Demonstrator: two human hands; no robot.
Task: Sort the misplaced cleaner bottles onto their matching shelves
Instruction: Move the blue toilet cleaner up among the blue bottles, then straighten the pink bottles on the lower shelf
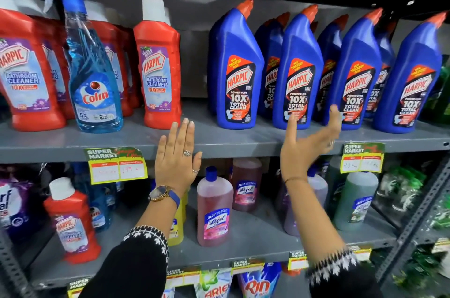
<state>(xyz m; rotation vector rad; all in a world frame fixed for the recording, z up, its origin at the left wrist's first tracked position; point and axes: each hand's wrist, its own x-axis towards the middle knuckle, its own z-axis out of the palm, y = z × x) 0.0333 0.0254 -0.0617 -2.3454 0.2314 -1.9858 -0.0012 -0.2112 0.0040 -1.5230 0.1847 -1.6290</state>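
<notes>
Left grip [176, 161]: two rings, one ornate silver-toned band on a middle finger, one smaller band on the outermost finger. Just below this grip, a wristwatch [159, 193] with round gold-toned case, dark dial and blue strap. Right grip [310, 144]: one ring, blurred; thin bracelet [295, 179] just below it at the wrist. Both sleeves [143, 249] black, cuffs edged with white patterned embroidery.
</notes>
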